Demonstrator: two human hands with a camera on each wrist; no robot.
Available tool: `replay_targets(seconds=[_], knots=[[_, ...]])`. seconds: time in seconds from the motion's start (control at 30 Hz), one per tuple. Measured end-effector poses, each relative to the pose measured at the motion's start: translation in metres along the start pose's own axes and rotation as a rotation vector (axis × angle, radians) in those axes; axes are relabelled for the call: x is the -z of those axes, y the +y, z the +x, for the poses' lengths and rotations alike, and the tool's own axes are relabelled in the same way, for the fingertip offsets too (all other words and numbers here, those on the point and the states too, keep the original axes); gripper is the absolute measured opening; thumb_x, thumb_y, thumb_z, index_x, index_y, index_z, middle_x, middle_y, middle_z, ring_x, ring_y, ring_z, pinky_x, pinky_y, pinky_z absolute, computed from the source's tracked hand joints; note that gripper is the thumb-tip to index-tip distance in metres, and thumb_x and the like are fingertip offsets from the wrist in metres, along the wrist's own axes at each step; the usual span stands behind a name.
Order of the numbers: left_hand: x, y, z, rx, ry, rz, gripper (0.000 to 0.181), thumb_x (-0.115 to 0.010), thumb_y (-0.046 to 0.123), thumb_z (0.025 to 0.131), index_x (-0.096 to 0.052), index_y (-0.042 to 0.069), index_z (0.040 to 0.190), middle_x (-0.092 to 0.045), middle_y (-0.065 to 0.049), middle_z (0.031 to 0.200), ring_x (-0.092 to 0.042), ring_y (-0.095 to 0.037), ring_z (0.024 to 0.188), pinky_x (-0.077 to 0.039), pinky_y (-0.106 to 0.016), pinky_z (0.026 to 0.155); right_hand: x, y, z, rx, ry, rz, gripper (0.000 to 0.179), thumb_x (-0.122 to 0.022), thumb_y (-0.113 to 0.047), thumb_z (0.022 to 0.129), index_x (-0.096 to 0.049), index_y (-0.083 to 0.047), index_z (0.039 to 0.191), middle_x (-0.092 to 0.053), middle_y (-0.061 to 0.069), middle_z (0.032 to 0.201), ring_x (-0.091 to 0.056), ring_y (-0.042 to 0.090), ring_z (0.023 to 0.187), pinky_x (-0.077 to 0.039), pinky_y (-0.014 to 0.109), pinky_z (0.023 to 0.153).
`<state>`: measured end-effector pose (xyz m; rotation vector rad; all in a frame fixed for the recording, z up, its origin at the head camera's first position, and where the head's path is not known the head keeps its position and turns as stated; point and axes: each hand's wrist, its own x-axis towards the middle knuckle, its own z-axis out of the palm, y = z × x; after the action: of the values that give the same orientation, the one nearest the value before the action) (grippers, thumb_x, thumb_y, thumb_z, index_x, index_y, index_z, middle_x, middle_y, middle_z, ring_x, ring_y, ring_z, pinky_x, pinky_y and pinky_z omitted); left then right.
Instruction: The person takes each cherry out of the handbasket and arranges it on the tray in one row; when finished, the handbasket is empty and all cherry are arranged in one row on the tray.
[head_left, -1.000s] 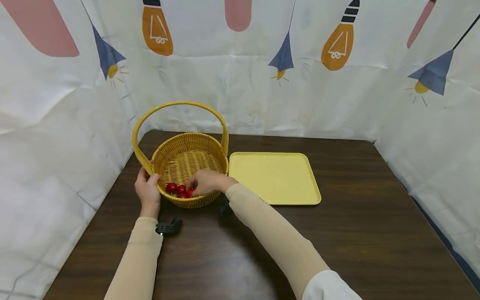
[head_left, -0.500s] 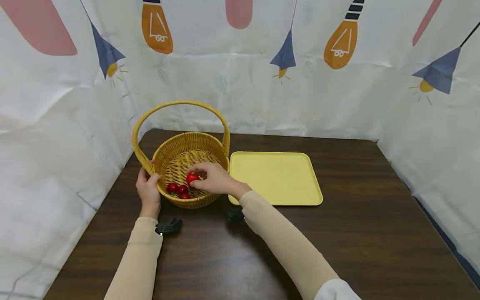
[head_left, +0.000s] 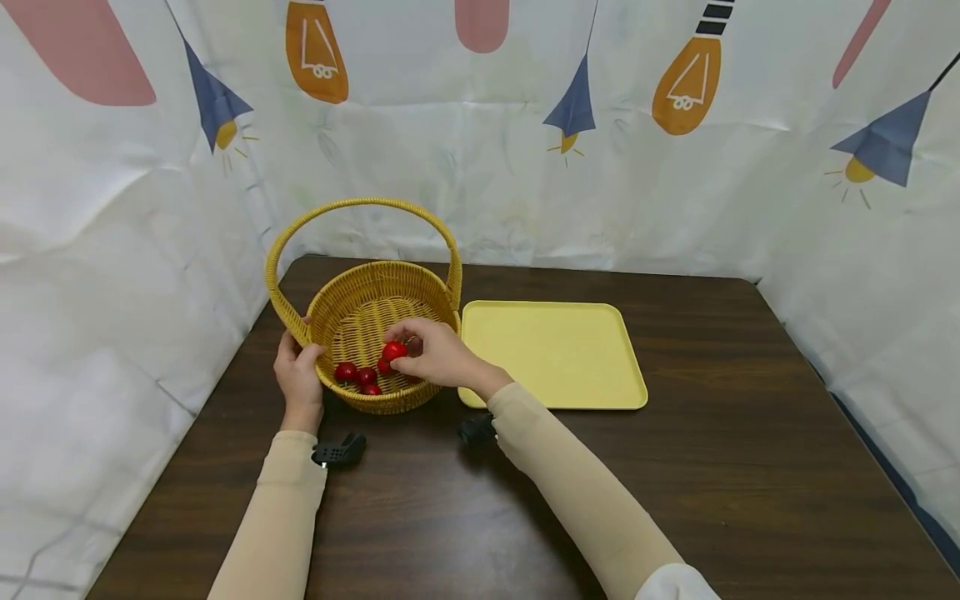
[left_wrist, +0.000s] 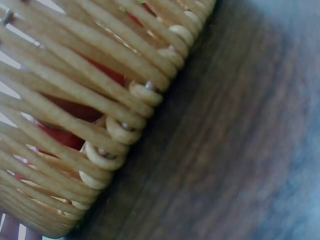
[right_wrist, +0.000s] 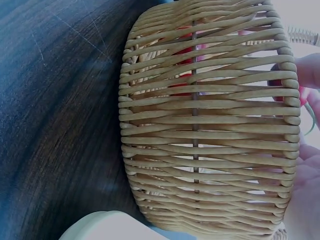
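A round yellow wicker basket (head_left: 360, 287) with a tall handle stands on the table, tilted toward me in the head view. My left hand (head_left: 298, 385) grips its left side at the foot of the handle, thumb on the rim. Over the basket's front right part, my right hand (head_left: 441, 354) pinches a shiny red cherry (head_left: 394, 351). A thin green stem (right_wrist: 311, 119) shows by those fingers in the right wrist view. Just below the held cherry is another red one (head_left: 384, 366). Several more cherries (head_left: 366, 377) lie inside near the front wall.
Right of the basket lies a flat yellow tray (head_left: 555, 354), its left edge close to the basket. Black wrist devices (head_left: 339, 450) hang beside both forearms. The dark wooden table (head_left: 712, 467) reaches back to a white patterned cloth (head_left: 495, 183).
My right hand has risen from the basket's front floor and moved slightly right, with a cherry between its fingers. The left hand has kept its hold on the basket.
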<state>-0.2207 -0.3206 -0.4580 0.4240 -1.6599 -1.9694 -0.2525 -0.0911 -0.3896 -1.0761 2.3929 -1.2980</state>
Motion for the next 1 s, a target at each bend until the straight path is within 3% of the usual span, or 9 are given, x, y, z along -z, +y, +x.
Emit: replay_targets(seconds=[0.27,0.53,0.77,1.0], knots=[[-0.001,-0.001,0.002,0.005,0.001,-0.029,0.048,-0.047,-0.004,0.088,-0.055,0.007,0.134,-0.051,-0.011,0.134,-0.047,-0.024,0.115,-0.043,-0.017,0.083,0.001,0.003,0.001,-0.001,0.018,0.003,0.038,-0.073,-0.018,0.086,-0.06,-0.014,0.122,-0.06,-0.004,0.096,-0.056,0.01,0.085,-0.047,0.022,0.073],[-0.001,0.001,0.0,0.009,0.004,-0.029,0.047,-0.047,-0.003,0.089,-0.054,0.007,0.134,-0.05,-0.012,0.136,-0.046,-0.024,0.118,-0.042,-0.017,0.084,0.009,0.004,-0.007,0.021,0.048,0.045,0.034,-0.067,-0.013,0.09,-0.064,-0.013,0.123,-0.06,-0.001,0.113,-0.061,0.011,0.095,-0.05,0.022,0.083],[-0.001,0.001,0.002,-0.001,0.016,-0.05,0.048,-0.047,-0.006,0.087,-0.056,0.006,0.132,-0.052,-0.012,0.134,-0.048,-0.025,0.116,-0.043,-0.017,0.082,0.023,0.004,-0.022,0.033,0.151,0.129,0.03,-0.066,-0.006,0.09,-0.06,-0.008,0.119,-0.051,0.005,0.111,-0.061,0.015,0.094,-0.052,0.025,0.081],[-0.001,0.0,0.001,0.012,0.004,-0.058,0.048,-0.046,-0.005,0.088,-0.055,0.007,0.133,-0.051,-0.011,0.135,-0.047,-0.024,0.117,-0.043,-0.017,0.083,0.035,0.015,-0.038,0.033,0.279,0.132,0.039,-0.066,-0.008,0.091,-0.062,-0.016,0.129,-0.055,0.004,0.109,-0.06,0.015,0.096,-0.053,0.027,0.083]])
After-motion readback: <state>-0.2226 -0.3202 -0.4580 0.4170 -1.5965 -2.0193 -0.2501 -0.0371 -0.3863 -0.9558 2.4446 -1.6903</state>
